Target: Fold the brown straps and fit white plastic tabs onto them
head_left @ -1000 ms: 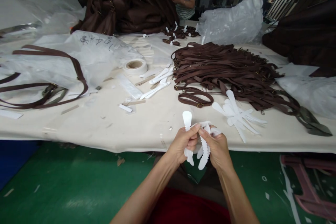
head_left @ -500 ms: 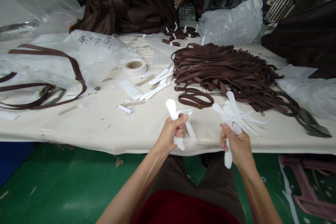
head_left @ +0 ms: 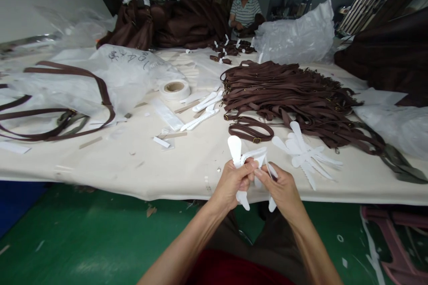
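My left hand (head_left: pixel 236 180) is closed round white strips (head_left: pixel 234 149) with rounded ends, held above the table's front edge. Touching it from the right, my right hand (head_left: pixel 279 185) pinches another white strip (head_left: pixel 272 202), whose lower end hangs below the fingers. A thin white piece spans the gap between both hands. To the right, a fanned pile of white strips (head_left: pixel 302 153) lies on the table. Just beyond my hands rests a coiled brown strap (head_left: pixel 250 129) with a brass-coloured buckle.
A large heap of brown straps (head_left: pixel 281 93) covers the table (head_left: pixel 110 164) at centre right. Left of it are loose white strips (head_left: pixel 200 119), a tape roll (head_left: pixel 174 90) and plastic bags (head_left: pixel 123 71). A person (head_left: pixel 246 11) is across the table beside brown bags (head_left: pixel 187 20).
My right hand has moved left from the white pile with a strip and met my left hand. The person across has lowered a hand. The view has shifted slightly.
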Tool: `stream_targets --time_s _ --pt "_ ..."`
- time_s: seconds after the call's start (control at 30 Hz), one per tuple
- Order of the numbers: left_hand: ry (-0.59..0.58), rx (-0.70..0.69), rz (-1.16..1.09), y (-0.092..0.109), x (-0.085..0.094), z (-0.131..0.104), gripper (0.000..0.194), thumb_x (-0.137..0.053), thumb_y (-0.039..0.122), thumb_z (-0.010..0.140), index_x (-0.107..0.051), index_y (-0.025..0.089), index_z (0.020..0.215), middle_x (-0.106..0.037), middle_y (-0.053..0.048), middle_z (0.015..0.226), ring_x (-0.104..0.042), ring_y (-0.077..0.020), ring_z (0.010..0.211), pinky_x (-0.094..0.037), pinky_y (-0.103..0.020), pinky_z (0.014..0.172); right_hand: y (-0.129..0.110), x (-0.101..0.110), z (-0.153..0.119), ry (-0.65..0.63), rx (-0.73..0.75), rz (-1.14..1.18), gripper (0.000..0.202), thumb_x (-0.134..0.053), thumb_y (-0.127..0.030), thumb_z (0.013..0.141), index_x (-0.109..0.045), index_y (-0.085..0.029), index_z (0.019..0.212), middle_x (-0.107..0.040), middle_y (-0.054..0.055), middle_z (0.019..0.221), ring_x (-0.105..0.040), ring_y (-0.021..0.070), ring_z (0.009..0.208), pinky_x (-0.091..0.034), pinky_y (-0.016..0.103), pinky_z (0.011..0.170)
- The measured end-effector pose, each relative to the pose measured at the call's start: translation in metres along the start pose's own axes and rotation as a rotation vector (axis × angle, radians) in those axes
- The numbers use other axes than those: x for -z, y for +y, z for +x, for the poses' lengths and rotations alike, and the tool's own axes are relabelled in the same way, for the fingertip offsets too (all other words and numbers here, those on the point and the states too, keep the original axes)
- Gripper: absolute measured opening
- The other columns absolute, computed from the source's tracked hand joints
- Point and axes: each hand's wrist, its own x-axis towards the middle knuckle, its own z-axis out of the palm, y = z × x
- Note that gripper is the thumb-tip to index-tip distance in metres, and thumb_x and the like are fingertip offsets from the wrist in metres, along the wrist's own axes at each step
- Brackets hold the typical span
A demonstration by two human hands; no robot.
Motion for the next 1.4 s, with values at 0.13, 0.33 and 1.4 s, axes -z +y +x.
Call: stream_targets --time_s 0.13,0.33,1.4 --pt "0.067 -0.012 -0.036 0.007 0.016 0.003 0.044 -0.089 0.037 0.060 -0.054 0.015 0.074 -0.034 0.011 0.048 -0.017 -0.0001 0.041 -0.009 -0.015 0.037 0.014 0.028 -0.006 0.093 -0.032 -0.005 0.034 -0.073 -0.049 0.079 -0.061 -0.020 0.067 -0.050 -0.003 0.066 -0.048 0.0137 0.064 -0.041 0.025 0.061" --pt "-0.055 0.065 -0.158 0.011 0.024 0.004 0.054 -0.084 0.055 0.066 -0.056 0.014 0.088 -0.034 0.011 0.054 -0.017 0.0000 0.041 -0.011 -0.011 0.036 0.023 0.044 -0.012 0.216 -0.174 0.327 0.036 -0.073 -0.053 0.079 -0.065 -0.018 0.083 -0.067 0.006 0.084 -0.061 0.0195 0.074 -0.053 0.035 0.072" --pt "0.104 -0.080 0.082 -0.024 0.010 0.000 0.044 -0.079 0.053 0.074 -0.066 0.012 0.085 -0.065 -0.003 0.067 -0.060 -0.0124 0.056 -0.050 -0.020 0.050 0.014 -0.030 0.003 0.223 -0.150 0.512 0.036 -0.077 -0.047 0.077 -0.056 -0.018 0.075 -0.044 -0.006 0.058 -0.044 0.0095 0.054 -0.040 0.024 0.052"
